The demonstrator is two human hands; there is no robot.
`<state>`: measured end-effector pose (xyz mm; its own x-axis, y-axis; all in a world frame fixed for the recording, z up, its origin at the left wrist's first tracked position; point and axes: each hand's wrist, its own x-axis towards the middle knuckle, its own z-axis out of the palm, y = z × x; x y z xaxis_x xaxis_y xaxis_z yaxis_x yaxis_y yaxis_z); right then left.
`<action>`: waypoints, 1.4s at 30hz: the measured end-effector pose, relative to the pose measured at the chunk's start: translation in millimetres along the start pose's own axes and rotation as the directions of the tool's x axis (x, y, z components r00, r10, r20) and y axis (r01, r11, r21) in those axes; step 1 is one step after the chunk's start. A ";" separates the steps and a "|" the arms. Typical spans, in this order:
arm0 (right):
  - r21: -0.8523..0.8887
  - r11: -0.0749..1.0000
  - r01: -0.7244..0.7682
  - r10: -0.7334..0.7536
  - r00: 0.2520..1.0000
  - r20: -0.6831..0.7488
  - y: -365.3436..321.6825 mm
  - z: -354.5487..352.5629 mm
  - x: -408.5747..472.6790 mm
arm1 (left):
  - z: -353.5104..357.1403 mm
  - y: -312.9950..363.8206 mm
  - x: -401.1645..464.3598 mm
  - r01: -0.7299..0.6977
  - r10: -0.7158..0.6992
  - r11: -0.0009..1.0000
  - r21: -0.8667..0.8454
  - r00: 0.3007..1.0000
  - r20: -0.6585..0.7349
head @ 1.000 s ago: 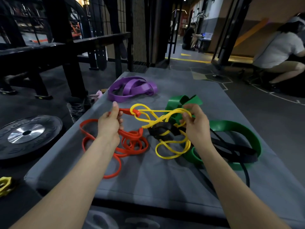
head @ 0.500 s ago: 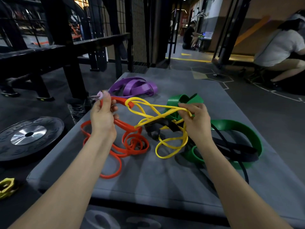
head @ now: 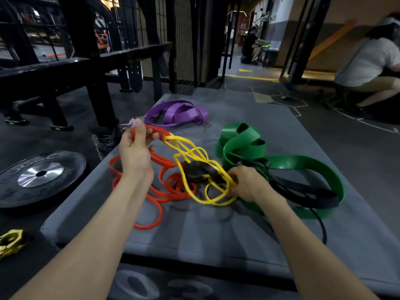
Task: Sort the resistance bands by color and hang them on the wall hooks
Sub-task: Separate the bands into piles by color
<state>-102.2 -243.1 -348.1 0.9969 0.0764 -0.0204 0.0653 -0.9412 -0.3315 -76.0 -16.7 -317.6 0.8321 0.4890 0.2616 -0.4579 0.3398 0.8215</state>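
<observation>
5 colours of band lie on the grey mat [head: 249, 239], and none is hung yet; no wall hooks show anywhere in view, so the hanging stage looks wholly undone. The purple bands [head: 176, 113] sit in their own pile just beyond the left hand [head: 135, 148], which may count as 1 colour already set apart. That hand is raised and grips a loop of the orange band [head: 149, 193], whose other coils trail below and beside its wrist. The yellow band [head: 194, 161] is threaded through the orange loop right at the left fingertips and stretches across to the right hand [head: 246, 182], which is low on the mat with fingers curled round the yellow strands. Between the 2 hands a black band [head: 198, 172] is caught in the yellow loops; more black band runs out past the right hand. The green bands [head: 242, 144] lie beyond and outside the right hand.

Judging from this, sorting is at an early untangling step. How many bands make each colour is hard to tell, and the right fingertips are hidden by the yellow loops.
</observation>
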 end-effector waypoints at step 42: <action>0.326 0.923 0.203 -0.160 0.975 -0.154 -55.6 -59.4 1.6 | -4.7 26.6 7.3 -0.120 0.137 0.985 -0.125 0.980 0.144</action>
<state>-101.6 -210.2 -273.7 0.9684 0.1744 0.1781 0.2480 -0.7460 -0.6180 -83.6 -0.3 -296.2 0.7976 0.4105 0.4420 -0.5898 0.3769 0.7142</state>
